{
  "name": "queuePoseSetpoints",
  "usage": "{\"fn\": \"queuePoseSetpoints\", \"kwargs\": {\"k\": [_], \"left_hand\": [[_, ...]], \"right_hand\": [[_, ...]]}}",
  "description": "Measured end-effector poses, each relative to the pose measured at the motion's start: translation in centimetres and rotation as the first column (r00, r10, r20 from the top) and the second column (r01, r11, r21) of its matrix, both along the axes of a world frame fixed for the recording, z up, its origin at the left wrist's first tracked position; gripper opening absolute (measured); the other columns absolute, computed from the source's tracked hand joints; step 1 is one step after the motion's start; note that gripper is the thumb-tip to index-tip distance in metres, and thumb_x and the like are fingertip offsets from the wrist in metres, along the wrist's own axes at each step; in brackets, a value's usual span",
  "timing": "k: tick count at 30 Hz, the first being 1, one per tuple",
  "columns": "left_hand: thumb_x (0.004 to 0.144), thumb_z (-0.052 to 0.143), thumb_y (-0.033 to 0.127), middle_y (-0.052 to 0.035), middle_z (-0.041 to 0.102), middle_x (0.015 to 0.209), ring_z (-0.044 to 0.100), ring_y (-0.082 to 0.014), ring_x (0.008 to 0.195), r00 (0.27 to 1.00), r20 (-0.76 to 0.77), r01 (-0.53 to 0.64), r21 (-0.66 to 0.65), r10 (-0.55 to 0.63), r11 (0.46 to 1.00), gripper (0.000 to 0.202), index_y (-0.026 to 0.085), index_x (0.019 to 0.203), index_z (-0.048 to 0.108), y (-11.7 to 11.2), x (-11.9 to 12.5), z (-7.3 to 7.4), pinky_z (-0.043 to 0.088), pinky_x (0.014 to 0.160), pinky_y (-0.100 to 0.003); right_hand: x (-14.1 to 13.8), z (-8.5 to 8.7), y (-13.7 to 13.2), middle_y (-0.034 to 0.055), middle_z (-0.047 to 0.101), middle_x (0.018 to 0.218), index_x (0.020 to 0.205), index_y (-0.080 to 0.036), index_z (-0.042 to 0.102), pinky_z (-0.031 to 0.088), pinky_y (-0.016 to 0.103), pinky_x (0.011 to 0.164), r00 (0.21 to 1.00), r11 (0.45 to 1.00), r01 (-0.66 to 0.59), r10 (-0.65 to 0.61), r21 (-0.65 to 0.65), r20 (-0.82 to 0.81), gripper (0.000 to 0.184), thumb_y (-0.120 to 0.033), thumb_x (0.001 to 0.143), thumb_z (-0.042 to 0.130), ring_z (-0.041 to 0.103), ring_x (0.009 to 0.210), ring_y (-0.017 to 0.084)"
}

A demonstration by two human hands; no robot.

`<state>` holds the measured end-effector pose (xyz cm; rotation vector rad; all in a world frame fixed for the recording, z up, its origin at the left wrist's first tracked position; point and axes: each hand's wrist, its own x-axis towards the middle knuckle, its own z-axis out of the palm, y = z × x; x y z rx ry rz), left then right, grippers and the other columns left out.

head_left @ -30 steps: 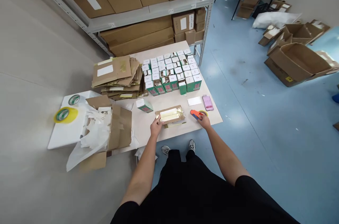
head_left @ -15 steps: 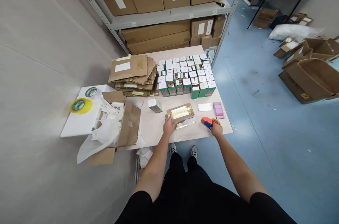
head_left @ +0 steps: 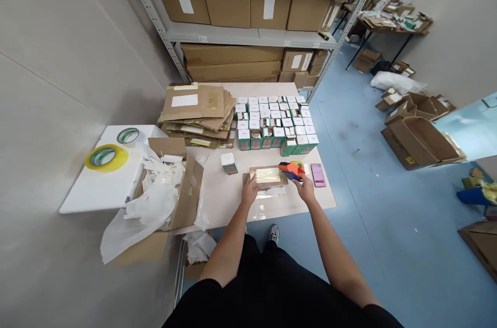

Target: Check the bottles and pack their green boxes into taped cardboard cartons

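A small flat cardboard box [head_left: 267,177] with shiny tape across its top lies near the front edge of the pale table [head_left: 272,204]. My left hand [head_left: 249,193] grips the box's left end, fingers curled on it. My right hand [head_left: 304,186] is closed on an orange and blue tape dispenser [head_left: 292,169], lifted off the table and held at the box's right end.
Behind the box stand several small green and white cartons [head_left: 275,123] and one alone [head_left: 229,163]. Flattened cardboard [head_left: 196,110] is stacked at the back left. An open carton of white wrapping [head_left: 166,191] and tape rolls [head_left: 106,157] sit left. A pink pad [head_left: 317,175] lies right.
My right hand has picked the tape dispenser up from the table and carried it left to the box's right end. My left hand stays on the box. My view has tilted upward.
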<state>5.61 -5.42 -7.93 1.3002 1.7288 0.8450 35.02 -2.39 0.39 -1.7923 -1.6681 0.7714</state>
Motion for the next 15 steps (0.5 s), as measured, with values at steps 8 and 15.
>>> {"fn": "queuePoseSetpoints", "kwargs": {"k": [8,15], "left_hand": [[0.089,0.072,0.023,-0.0122,0.046,0.162,0.042,-0.0328,0.151,0.991,0.074,0.108,-0.002,-0.107,0.994,0.064,0.025,0.151,0.056,-1.3,0.3,0.7,0.04,0.12,-0.045],[0.087,0.074,0.021,-0.0115,0.036,0.168,0.044,-0.0369,0.148,0.99,0.113,0.095,-0.051,-0.089,0.994,0.065,0.028,0.149,0.057,-1.6,2.4,0.5,0.047,0.114,-0.048]], "right_hand": [[-6.0,1.2,-1.2,0.0052,0.074,0.093,0.09,-0.022,0.071,0.051,0.038,0.087,0.919,0.982,-0.168,0.123,-0.09,-0.375,0.032,-0.05,0.076,0.076,0.065,0.091,0.026],[-4.2,-1.8,-3.1,0.0029,0.074,0.089,0.079,-0.023,0.062,0.054,0.039,0.086,0.894,0.947,-0.225,0.107,-0.23,-0.435,0.04,-0.051,0.064,0.086,0.068,0.089,0.026]]}}
